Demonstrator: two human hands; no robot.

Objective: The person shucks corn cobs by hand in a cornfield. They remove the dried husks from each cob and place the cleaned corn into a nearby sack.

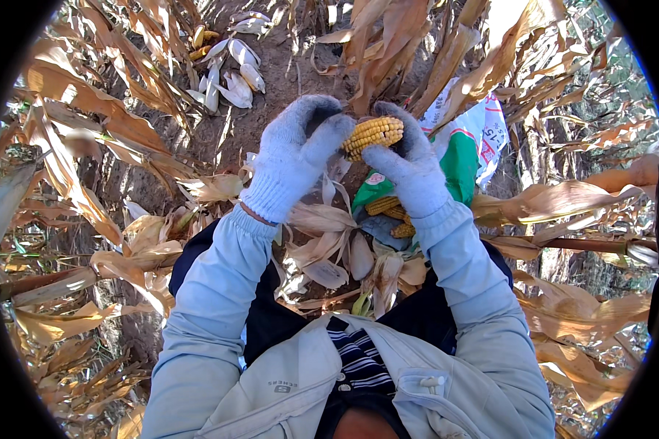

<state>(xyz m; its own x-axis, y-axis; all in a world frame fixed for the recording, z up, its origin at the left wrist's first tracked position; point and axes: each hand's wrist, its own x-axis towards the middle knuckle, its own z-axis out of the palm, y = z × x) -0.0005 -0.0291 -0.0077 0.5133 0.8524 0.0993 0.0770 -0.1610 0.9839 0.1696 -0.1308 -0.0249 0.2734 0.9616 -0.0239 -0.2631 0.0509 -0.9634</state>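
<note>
Both my hands wear pale knitted gloves and are raised together above the ground. A husked yellow corn cob (377, 134) lies between them, its kernels bare. My right hand (414, 164) grips it, thumb on the near side and fingers behind. My left hand (293, 143) is curled, with its thumb against the cob's left end; its fingertips are partly hidden. Just below my right hand, a green and white sack (458, 164) lies with its mouth toward me. Several yellow cobs (384, 207) show in the opening.
Dry husks (326, 252) cover the ground between my knees. Far left, pale husks (231, 77) lie on brown soil beside some yellow corn (201, 44). Dry corn stalks and leaves (88, 132) crowd both sides. A stalk (571, 244) runs across at the right.
</note>
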